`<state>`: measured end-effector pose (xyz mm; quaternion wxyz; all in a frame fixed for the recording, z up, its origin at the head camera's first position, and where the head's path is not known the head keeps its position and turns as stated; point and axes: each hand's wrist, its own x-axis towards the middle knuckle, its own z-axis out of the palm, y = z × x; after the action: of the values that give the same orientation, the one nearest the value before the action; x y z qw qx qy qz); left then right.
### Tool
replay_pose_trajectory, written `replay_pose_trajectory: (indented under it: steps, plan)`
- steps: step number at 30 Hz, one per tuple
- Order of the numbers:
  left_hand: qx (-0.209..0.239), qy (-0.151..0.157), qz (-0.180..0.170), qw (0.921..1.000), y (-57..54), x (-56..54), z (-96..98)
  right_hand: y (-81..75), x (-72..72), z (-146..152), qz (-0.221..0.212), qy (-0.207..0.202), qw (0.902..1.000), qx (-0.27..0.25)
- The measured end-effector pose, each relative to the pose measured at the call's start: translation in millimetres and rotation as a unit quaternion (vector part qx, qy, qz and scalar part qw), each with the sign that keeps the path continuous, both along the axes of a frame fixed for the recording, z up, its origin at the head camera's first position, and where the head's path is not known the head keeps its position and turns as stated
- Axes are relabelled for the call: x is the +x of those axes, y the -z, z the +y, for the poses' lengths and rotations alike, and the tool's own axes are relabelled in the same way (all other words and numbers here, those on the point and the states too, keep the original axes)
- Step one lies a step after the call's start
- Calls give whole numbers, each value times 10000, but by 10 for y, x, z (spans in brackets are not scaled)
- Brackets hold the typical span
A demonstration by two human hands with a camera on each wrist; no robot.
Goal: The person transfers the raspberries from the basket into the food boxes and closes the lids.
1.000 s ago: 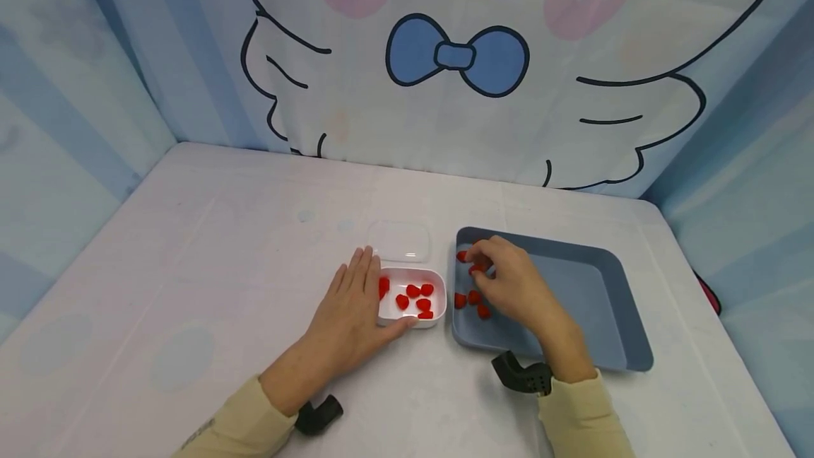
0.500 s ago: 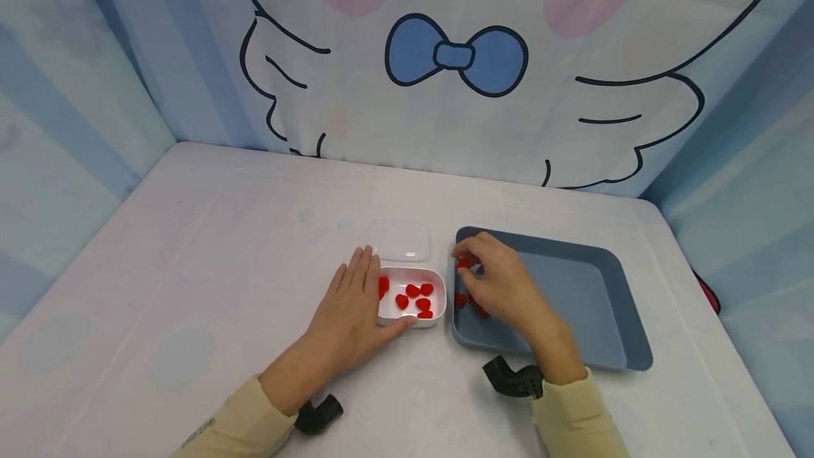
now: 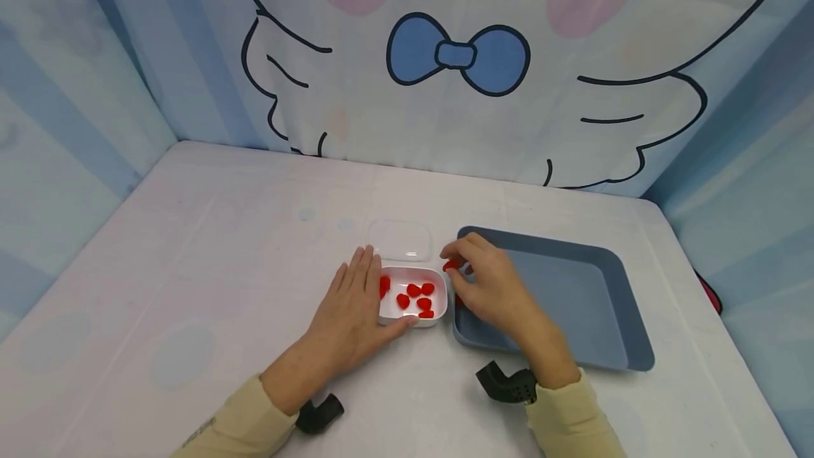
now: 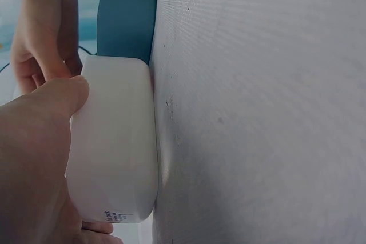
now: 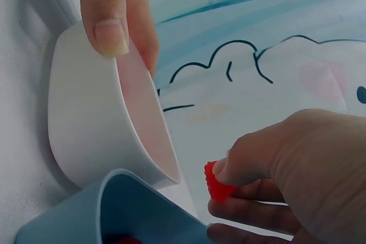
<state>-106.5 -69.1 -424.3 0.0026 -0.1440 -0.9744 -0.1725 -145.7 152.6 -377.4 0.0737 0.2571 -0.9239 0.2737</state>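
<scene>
My left hand (image 3: pixel 350 309) lies straight-fingered along the left side of a small white box (image 4: pixel 117 135), its thumb at the front rim. Several red pieces (image 3: pixel 413 290) lie inside the box. Between thumb and fingers, my right hand (image 3: pixel 492 292) pinches a small red raspberry-like piece (image 5: pixel 216 182) with a bumpy surface. It is held above the gap between the box and the left edge of a blue-grey tray (image 3: pixel 572 295). The right hand hides most of the red pieces in the tray; part of one red piece (image 5: pixel 127 240) shows in the right wrist view.
Behind the box lies a clear plastic lid (image 3: pixel 399 240) on the white tablecloth (image 3: pixel 242 246). The tray stands close to the box's right side, its raised wall near it. A cartoon-printed curtain (image 3: pixel 445 119) hangs behind the table.
My right hand has closed on a red piece at the tray's left side, lifted it and moved left toward the box. The left hand and the box have stayed in place.
</scene>
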Motion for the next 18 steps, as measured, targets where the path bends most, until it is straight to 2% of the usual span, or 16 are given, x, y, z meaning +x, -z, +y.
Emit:
replay_pose_trajectory:
  steps: [18]
  plan:
    - [-101,31,-4,9999,3,-1,-7,54,55,-190,104,-479,9987,-108]
